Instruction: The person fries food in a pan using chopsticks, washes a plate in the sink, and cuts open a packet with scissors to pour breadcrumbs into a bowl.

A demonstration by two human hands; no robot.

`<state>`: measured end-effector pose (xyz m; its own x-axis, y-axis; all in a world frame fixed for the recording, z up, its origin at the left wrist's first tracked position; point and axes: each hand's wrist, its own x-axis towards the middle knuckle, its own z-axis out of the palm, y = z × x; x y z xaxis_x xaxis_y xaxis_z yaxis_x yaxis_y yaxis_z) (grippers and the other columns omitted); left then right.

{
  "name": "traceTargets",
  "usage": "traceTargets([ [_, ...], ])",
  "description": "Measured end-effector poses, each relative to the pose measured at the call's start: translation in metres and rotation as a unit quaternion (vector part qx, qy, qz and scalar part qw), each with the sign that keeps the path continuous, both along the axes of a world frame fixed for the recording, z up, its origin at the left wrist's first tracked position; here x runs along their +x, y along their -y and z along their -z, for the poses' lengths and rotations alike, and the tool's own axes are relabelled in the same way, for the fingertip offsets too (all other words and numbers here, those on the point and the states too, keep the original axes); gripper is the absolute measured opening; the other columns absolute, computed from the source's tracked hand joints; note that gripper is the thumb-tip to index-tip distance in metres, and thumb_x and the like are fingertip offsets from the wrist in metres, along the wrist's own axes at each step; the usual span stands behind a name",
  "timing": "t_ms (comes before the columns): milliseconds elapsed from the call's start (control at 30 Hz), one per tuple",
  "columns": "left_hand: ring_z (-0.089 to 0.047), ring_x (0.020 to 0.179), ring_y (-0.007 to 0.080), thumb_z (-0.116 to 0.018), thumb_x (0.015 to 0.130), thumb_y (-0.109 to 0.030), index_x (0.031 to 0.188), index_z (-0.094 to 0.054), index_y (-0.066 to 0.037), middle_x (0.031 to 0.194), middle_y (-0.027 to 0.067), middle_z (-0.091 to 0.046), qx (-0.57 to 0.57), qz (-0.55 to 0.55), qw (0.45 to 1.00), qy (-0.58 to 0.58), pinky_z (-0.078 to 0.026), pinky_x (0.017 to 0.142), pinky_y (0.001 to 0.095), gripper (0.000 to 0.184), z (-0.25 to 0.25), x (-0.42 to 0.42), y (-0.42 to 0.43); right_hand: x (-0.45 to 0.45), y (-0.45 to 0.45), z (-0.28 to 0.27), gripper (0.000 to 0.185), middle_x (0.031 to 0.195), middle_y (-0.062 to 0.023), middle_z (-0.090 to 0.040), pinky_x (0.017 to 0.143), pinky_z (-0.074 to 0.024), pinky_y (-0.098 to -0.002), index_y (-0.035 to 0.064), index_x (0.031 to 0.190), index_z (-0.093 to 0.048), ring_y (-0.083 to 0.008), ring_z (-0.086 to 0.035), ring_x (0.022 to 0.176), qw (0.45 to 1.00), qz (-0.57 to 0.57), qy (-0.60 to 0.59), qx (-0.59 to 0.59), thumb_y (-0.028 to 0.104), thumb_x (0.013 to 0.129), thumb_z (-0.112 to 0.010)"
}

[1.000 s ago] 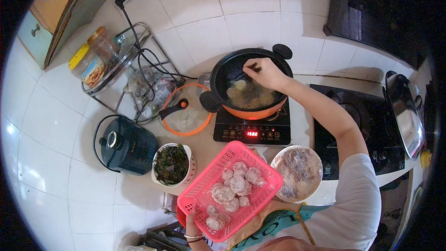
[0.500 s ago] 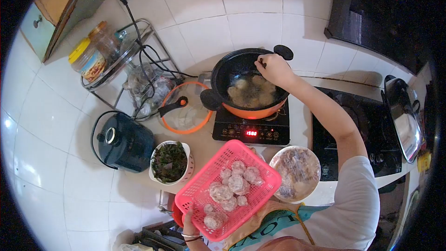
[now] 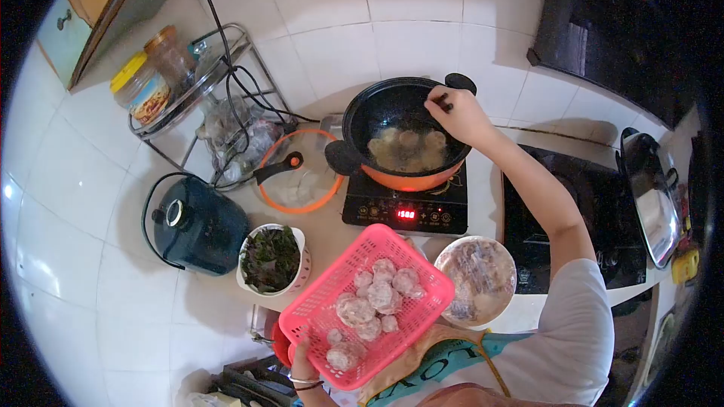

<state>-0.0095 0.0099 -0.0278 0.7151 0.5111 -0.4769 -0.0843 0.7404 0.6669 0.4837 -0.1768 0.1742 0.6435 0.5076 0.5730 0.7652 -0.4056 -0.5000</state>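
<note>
My left hand [image 3: 304, 365] grips the lower left rim of a pink plastic basket [image 3: 302, 316], which is tilted. In it lie several round, pale, flour-coated food pieces [image 3: 383, 298]. My right hand [image 3: 461, 117] is closed above the right rim of a black-lined orange pot [image 3: 415, 179]. Dark chopsticks [image 3: 445, 102] stick out of the top of that fist; their lower ends are lost against the black pot wall. Several pale pieces [image 3: 411, 152] sit in the liquid in the pot. Beneath it is a black induction cooker [image 3: 377, 215] with a lit red display.
A glass lid [image 3: 302, 188] with an orange rim leans left of the pot. Nearby are a bowl of leafy greens [image 3: 271, 260], a dark lidded container [image 3: 200, 226] and a wire rack [image 3: 185, 105]. On the right stand a floury bowl [image 3: 477, 279] and a black hob [image 3: 566, 211].
My right hand has moved slightly right and down over the pot rim. One round piece now shows more clearly in the pot. My left hand still holds the basket.
</note>
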Motion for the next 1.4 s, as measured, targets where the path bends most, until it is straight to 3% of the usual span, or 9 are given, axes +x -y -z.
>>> traceTargets([
  [100,-0.054,0.111,0.0278,-0.063,0.082,-0.026,0.129,-0.044,-0.001,0.123,0.0126,-0.054,0.018,-0.009,1.000,-0.018,-0.045,0.095,0.0414,0.057,0.022,-0.010,-0.008,-0.019,0.022,-0.001,0.015,0.071,-0.0158,-0.063,0.063,-0.0496,-0.0330,-0.0012,0.083,-0.062,-0.0273,-0.065,0.067,0.999,-0.005,-0.037,0.031,0.013,0.082,-0.064],
  [267,-0.056,0.109,0.0254,-0.064,0.082,-0.026,0.127,-0.046,-0.001,0.119,0.0113,-0.057,0.042,-0.013,0.999,-0.017,-0.045,0.094,0.0395,0.054,-0.016,0.004,0.007,-0.036,0.047,0.015,0.013,0.076,-0.0110,-0.064,0.064,-0.0488,-0.0279,-0.0030,0.086,-0.064,-0.0178,-0.064,0.068,0.991,0.020,-0.088,0.097,0.009,0.082,-0.065],
  [433,-0.060,0.097,0.0261,-0.063,0.082,-0.020,0.121,-0.048,-0.002,0.110,0.0117,-0.060,0.065,-0.061,0.995,-0.038,-0.051,0.084,0.0383,0.046,-0.029,0.012,0.010,-0.009,0.022,0.029,0.014,0.081,-0.0127,-0.067,0.067,-0.0496,-0.0306,-0.0022,0.087,-0.065,-0.0232,-0.066,0.073,0.995,0.002,-0.061,0.077,0.011,0.081,-0.065],
  [567,-0.057,0.103,0.0268,-0.063,0.081,-0.027,0.127,-0.046,-0.001,0.120,0.0119,-0.056,-0.002,-0.027,0.999,-0.022,-0.048,0.091,0.0392,0.056,0.003,-0.003,0.002,-0.007,0.011,0.025,0.014,0.082,-0.0142,-0.067,0.069,-0.0500,-0.0324,0.0003,0.088,-0.066,-0.0266,-0.066,0.076,0.998,-0.019,-0.040,-0.035,0.012,0.081,-0.065],
  [700,-0.056,0.106,0.0244,-0.063,0.081,-0.031,0.127,-0.047,0.001,0.120,0.0111,-0.055,0.058,-0.021,0.998,-0.006,-0.047,0.090,0.0382,0.058,-0.022,0.006,0.011,-0.020,0.023,0.023,0.015,0.081,-0.0117,-0.068,0.069,-0.0497,-0.0299,0.0001,0.090,-0.066,-0.0217,-0.066,0.073,0.998,-0.006,-0.057,-0.005,0.012,0.081,-0.065],
  [967,-0.057,0.104,0.0227,-0.060,0.084,-0.029,0.126,-0.048,0.000,0.120,0.0094,-0.056,0.038,-0.037,0.998,-0.041,-0.048,0.090,0.0368,0.052,-0.019,0.008,0.010,-0.080,0.073,0.046,0.020,0.088,-0.0074,-0.065,0.067,-0.0500,-0.0234,-0.0045,0.093,-0.066,-0.0105,-0.061,0.076,0.931,0.103,-0.198,0.290,0.014,0.090,-0.059],
  [1100,-0.056,0.106,0.0232,-0.059,0.085,-0.027,0.127,-0.047,-0.001,0.122,0.0099,-0.055,0.023,-0.033,0.999,-0.027,-0.047,0.091,0.0378,0.051,-0.021,0.007,0.010,-0.098,0.084,0.061,0.019,0.090,-0.0067,-0.065,0.068,-0.0494,-0.0221,-0.0043,0.094,-0.065,-0.0096,-0.060,0.076,0.930,0.119,-0.144,0.318,0.013,0.091,-0.058],
  [1233,-0.056,0.106,0.0239,-0.059,0.084,-0.026,0.127,-0.046,-0.001,0.121,0.0095,-0.055,0.048,-0.011,0.999,-0.024,-0.048,0.090,0.0376,0.052,-0.038,0.013,0.012,-0.097,0.094,0.046,0.015,0.084,-0.0043,-0.065,0.065,-0.0477,-0.0216,-0.0025,0.093,-0.066,-0.0086,-0.058,0.076,0.957,0.154,-0.107,0.222,0.010,0.089,-0.058],
  [1400,-0.057,0.104,0.0243,-0.058,0.083,-0.024,0.127,-0.046,-0.001,0.118,0.0099,-0.056,0.032,-0.024,0.998,-0.043,-0.048,0.089,0.0380,0.051,-0.031,0.008,0.011,-0.073,0.075,0.009,0.014,0.078,-0.0137,-0.066,0.062,-0.0492,-0.0286,-0.0039,0.088,-0.064,-0.0166,-0.065,0.068,0.993,0.098,-0.023,0.056,0.009,0.085,-0.061],
])
